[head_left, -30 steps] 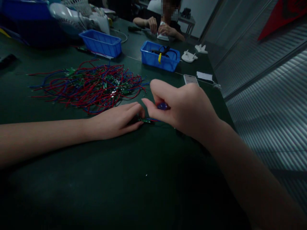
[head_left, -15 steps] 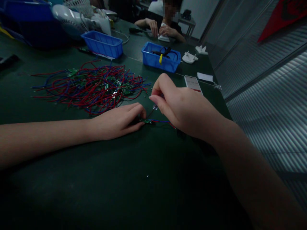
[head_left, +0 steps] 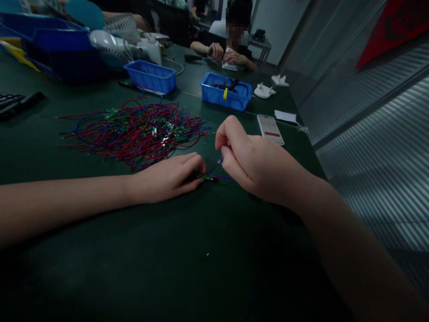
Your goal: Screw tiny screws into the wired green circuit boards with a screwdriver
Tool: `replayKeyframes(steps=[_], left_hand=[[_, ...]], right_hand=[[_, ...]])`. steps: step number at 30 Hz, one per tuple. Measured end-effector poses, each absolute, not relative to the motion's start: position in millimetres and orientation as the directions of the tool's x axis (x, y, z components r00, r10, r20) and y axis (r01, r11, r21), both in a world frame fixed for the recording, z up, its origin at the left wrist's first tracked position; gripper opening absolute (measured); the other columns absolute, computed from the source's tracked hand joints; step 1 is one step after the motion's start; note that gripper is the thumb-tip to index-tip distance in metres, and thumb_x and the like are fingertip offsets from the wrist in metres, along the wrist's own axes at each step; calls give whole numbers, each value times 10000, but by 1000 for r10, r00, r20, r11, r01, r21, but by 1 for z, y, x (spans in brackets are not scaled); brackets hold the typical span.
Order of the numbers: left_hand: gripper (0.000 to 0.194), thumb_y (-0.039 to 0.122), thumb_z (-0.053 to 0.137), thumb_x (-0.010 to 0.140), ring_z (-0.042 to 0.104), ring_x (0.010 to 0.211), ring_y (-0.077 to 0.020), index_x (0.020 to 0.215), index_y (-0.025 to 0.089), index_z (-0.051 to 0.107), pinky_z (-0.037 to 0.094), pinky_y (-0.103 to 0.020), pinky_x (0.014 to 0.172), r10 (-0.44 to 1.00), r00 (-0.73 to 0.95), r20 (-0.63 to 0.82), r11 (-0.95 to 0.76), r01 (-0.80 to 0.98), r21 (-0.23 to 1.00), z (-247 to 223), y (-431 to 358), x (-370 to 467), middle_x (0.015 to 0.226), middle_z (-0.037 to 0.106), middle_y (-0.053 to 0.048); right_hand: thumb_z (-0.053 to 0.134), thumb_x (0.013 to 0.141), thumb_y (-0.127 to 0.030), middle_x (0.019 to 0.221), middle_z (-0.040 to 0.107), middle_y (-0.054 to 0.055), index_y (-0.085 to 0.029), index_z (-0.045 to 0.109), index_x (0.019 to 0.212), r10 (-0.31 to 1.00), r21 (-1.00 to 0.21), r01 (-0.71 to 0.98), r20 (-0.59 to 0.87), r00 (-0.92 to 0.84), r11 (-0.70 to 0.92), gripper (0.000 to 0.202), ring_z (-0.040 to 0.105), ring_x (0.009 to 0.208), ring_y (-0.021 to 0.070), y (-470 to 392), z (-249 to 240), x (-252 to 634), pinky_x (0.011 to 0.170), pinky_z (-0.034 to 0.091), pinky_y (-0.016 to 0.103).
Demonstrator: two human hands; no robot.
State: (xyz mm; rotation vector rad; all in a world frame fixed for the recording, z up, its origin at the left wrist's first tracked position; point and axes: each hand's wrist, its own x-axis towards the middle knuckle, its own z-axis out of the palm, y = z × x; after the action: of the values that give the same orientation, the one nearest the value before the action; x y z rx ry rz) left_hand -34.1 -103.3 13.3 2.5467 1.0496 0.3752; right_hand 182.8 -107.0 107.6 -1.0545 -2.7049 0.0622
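Note:
My left hand [head_left: 174,176] rests on the dark green table, thumb and fingertips pinching a small green circuit board [head_left: 208,177]. Red and blue wires [head_left: 224,177] run from the board's right end and pass beneath my right hand [head_left: 246,156]. That hand is closed around a small screwdriver [head_left: 220,160] with a clear, bluish handle, most of which the fingers hide. Its thin shaft slants down left toward the board; whether the tip touches it I cannot tell. Beyond my left hand lies a tangled pile of circuit boards with red and blue wires [head_left: 144,132].
Two blue bins stand farther back, one [head_left: 150,77] at left, another [head_left: 226,91] holding black cables. A phone [head_left: 271,129] and white plastic parts [head_left: 264,91] lie at right. Larger blue bins [head_left: 63,51] fill the far left. Across the table, a person's hands [head_left: 223,54] hold a white part.
The view has tipped up slightly, so everything sits lower in the picture. My right hand has shifted slightly at the screwdriver; my left hand keeps its pinch on the board.

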Motion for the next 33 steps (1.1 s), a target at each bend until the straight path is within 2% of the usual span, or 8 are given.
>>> replayKeyframes(steps=[3, 8, 10, 15, 20, 25, 29, 33], left_hand=[[200, 355, 447, 923, 553, 892, -170, 1051, 202, 447, 454, -299, 772, 720, 686, 103, -654, 623, 429, 15, -104, -34, 1015, 544, -49], [225, 369, 452, 922, 561, 892, -178, 1064, 195, 462, 459, -304, 772, 719, 686, 111, -661, 627, 412, 13, -103, -35, 1009, 553, -58], [251, 377, 449, 923, 563, 920, -189, 1096, 195, 468, 462, -316, 792, 714, 690, 115, -669, 625, 403, 11, -102, -36, 1032, 557, -67], [256, 377, 444, 920, 559, 968, -202, 1097, 194, 469, 466, -328, 814, 716, 690, 108, -661, 620, 423, 13, -103, -35, 1073, 557, -74], [222, 368, 447, 920, 569, 889, -181, 1060, 198, 469, 464, -306, 762, 725, 681, 108, -654, 629, 421, 13, -103, -34, 1020, 558, -62], [212, 368, 460, 917, 565, 879, -174, 1044, 199, 472, 464, -302, 760, 723, 682, 112, -657, 627, 419, 12, -102, -35, 1003, 557, -57], [257, 379, 450, 921, 565, 953, -196, 1105, 200, 460, 473, -329, 801, 721, 685, 101, -656, 629, 417, 11, -102, -35, 1072, 555, -73], [239, 371, 424, 934, 551, 1032, -214, 1100, 201, 440, 469, -359, 861, 717, 691, 94, -658, 627, 417, 14, -103, -35, 1116, 542, -82]], right_hand=[[353, 954, -347, 717, 601, 16, -164, 510, 1099, 678, -1, 690, 184, -712, 724, 281, 514, 575, 114, -106, 111, 185, 540, 264, 247], [227, 942, -590, 587, 510, 9, -194, 614, 938, 668, 192, 750, 355, -654, 633, 554, 483, 538, 122, -104, 102, 184, 540, 224, 245], [202, 949, -561, 613, 532, 18, -193, 614, 921, 665, 177, 754, 374, -646, 632, 553, 503, 570, 129, -104, 98, 182, 544, 224, 249], [319, 907, -242, 770, 609, 11, -168, 516, 1083, 623, -9, 636, 213, -753, 772, 273, 509, 591, 115, -109, 106, 182, 533, 242, 255], [367, 951, -360, 717, 597, 6, -165, 497, 1132, 659, 7, 669, 165, -734, 743, 296, 495, 553, 107, -108, 116, 188, 522, 254, 237], [312, 928, -580, 635, 547, 1, -190, 595, 945, 711, 66, 758, 300, -636, 649, 482, 479, 547, 104, -102, 105, 184, 546, 260, 229], [259, 939, -497, 603, 532, 8, -183, 593, 943, 734, 81, 799, 350, -583, 596, 457, 446, 520, 119, -104, 97, 178, 531, 220, 255], [349, 882, -300, 706, 575, -15, -170, 504, 1070, 674, -126, 666, 237, -699, 735, 276, 464, 547, 112, -110, 106, 180, 531, 252, 260]])
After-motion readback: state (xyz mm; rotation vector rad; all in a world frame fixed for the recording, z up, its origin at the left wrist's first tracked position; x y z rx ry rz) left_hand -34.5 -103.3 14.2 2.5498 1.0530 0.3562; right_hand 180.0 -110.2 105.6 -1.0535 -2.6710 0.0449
